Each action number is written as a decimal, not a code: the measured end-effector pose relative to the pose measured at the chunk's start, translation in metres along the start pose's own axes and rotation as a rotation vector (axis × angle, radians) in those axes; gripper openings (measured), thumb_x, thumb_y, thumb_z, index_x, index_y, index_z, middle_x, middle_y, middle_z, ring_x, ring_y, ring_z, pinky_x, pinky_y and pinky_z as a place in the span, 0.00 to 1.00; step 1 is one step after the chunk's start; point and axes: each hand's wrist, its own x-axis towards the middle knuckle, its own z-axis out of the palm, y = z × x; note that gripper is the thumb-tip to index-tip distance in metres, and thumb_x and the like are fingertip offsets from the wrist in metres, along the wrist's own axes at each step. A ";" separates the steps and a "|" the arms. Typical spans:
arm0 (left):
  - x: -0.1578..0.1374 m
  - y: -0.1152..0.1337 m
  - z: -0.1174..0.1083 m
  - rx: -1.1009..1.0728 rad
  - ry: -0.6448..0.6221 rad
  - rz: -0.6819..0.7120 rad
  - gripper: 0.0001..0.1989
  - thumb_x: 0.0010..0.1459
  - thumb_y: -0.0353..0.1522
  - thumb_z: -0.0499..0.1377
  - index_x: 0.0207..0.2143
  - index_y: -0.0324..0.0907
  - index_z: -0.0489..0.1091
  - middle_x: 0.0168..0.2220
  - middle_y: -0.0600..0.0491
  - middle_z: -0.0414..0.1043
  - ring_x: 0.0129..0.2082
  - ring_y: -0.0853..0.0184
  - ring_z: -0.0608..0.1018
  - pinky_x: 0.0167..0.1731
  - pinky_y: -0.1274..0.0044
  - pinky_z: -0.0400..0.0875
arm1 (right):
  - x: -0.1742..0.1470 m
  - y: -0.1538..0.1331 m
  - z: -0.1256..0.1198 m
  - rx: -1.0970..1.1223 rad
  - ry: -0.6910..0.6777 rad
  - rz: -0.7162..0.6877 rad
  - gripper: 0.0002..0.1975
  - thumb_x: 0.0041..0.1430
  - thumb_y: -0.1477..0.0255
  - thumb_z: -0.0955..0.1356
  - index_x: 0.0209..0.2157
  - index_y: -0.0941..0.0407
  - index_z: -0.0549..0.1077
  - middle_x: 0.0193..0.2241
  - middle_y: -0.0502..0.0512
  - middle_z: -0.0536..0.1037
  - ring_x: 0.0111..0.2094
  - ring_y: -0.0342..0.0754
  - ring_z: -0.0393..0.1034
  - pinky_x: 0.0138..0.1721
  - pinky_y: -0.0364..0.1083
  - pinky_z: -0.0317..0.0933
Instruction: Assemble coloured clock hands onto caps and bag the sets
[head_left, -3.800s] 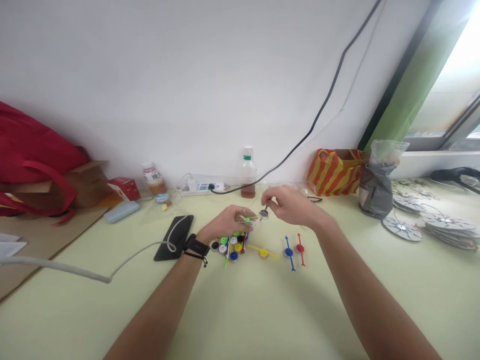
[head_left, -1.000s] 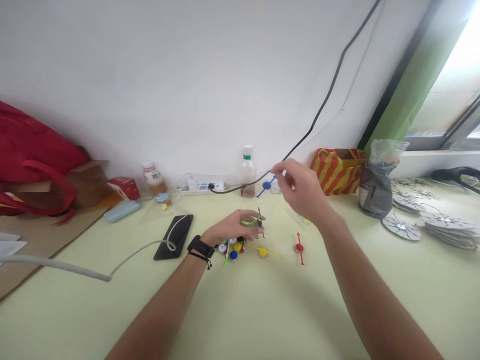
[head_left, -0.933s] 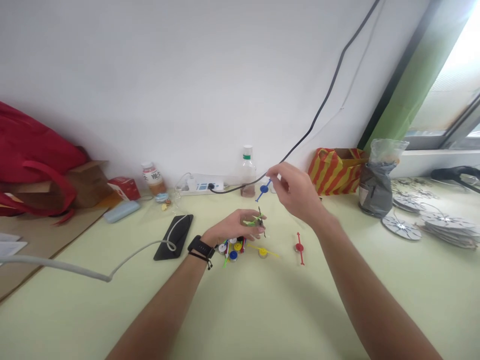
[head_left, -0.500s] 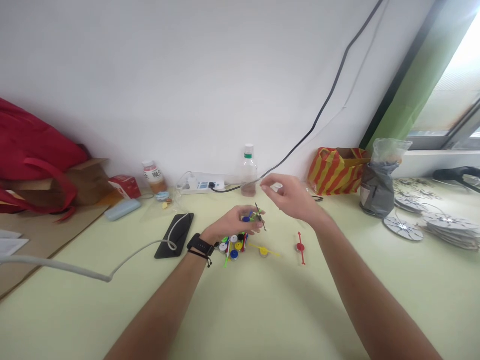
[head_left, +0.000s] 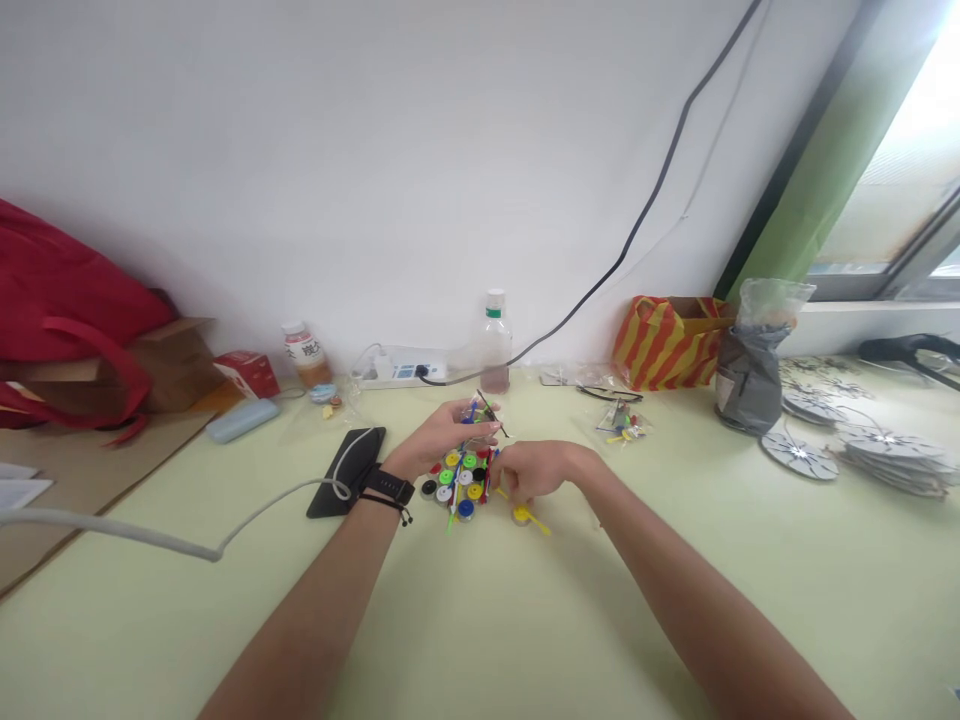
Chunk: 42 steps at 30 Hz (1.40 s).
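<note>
My left hand (head_left: 444, 432) is closed round a few thin plastic arrow spinners (head_left: 487, 412) in blue, green and black, raised above the pile. Below it lies a pile of round spinner bases (head_left: 466, 478) in white, yellow, green, black and blue, with coloured arrows among them. My right hand (head_left: 534, 468) is at the pile's right edge, its fingers curled downward and together; whatever is between the fingertips is hidden. Just under that hand, a yellow arrow spinner (head_left: 521, 514) lies on the table, partly covered by the fingers.
Left of the pile lies a black phone (head_left: 349, 470) with a white cable across it. At the back stand a power strip (head_left: 405, 367) and a clear bottle (head_left: 495, 345). A bag of small coloured parts (head_left: 624, 425), a striped bag (head_left: 667, 345) and stacked discs (head_left: 896, 445) are right.
My right hand has come down from the upper right to the pile's right edge, uncovering the bag of parts. The red arrow spinner is now mostly behind my right forearm. My left hand moved slightly left.
</note>
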 end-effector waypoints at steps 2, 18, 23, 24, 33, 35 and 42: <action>-0.001 0.002 0.000 0.029 -0.004 0.014 0.29 0.49 0.40 0.74 0.51 0.41 0.75 0.46 0.45 0.79 0.42 0.59 0.82 0.44 0.68 0.79 | 0.004 -0.001 0.001 -0.025 0.008 -0.050 0.20 0.48 0.78 0.71 0.46 0.56 0.78 0.29 0.49 0.81 0.33 0.47 0.77 0.29 0.40 0.62; -0.001 0.000 0.008 0.262 -0.125 0.048 0.24 0.50 0.40 0.72 0.47 0.39 0.76 0.44 0.43 0.80 0.45 0.57 0.82 0.44 0.70 0.76 | -0.083 -0.014 -0.049 0.477 1.249 -0.330 0.10 0.60 0.64 0.72 0.38 0.56 0.75 0.32 0.54 0.80 0.31 0.48 0.78 0.36 0.47 0.73; -0.001 0.003 0.010 0.322 -0.166 0.081 0.23 0.50 0.41 0.72 0.46 0.38 0.76 0.43 0.44 0.80 0.43 0.58 0.81 0.42 0.72 0.74 | -0.082 -0.022 -0.045 0.264 1.180 -0.282 0.04 0.61 0.71 0.69 0.35 0.56 0.75 0.29 0.53 0.79 0.30 0.46 0.75 0.33 0.45 0.70; -0.002 0.003 0.010 0.338 -0.174 0.095 0.22 0.51 0.41 0.71 0.45 0.38 0.76 0.44 0.44 0.80 0.43 0.58 0.81 0.43 0.72 0.74 | -0.081 -0.023 -0.044 0.208 1.174 -0.269 0.03 0.61 0.72 0.68 0.34 0.56 0.75 0.29 0.52 0.79 0.30 0.46 0.74 0.33 0.45 0.68; -0.004 0.007 0.016 0.447 -0.207 0.198 0.15 0.54 0.39 0.68 0.41 0.40 0.77 0.41 0.49 0.80 0.41 0.62 0.80 0.41 0.75 0.71 | -0.066 -0.022 -0.038 -0.199 1.109 -0.091 0.11 0.57 0.81 0.63 0.34 0.55 0.76 0.32 0.52 0.81 0.30 0.46 0.69 0.31 0.44 0.56; -0.004 0.007 0.017 0.453 -0.211 0.199 0.15 0.55 0.39 0.68 0.42 0.40 0.77 0.41 0.49 0.80 0.41 0.62 0.79 0.41 0.76 0.71 | -0.064 -0.024 -0.038 -0.262 1.059 -0.067 0.13 0.57 0.82 0.63 0.34 0.54 0.76 0.35 0.52 0.82 0.31 0.46 0.70 0.32 0.44 0.55; -0.005 0.008 0.018 0.438 -0.237 0.163 0.15 0.53 0.39 0.68 0.41 0.40 0.78 0.39 0.50 0.79 0.37 0.63 0.78 0.38 0.76 0.71 | -0.061 -0.026 -0.033 -0.433 0.911 0.018 0.13 0.61 0.81 0.61 0.37 0.52 0.74 0.32 0.51 0.81 0.31 0.48 0.69 0.31 0.45 0.48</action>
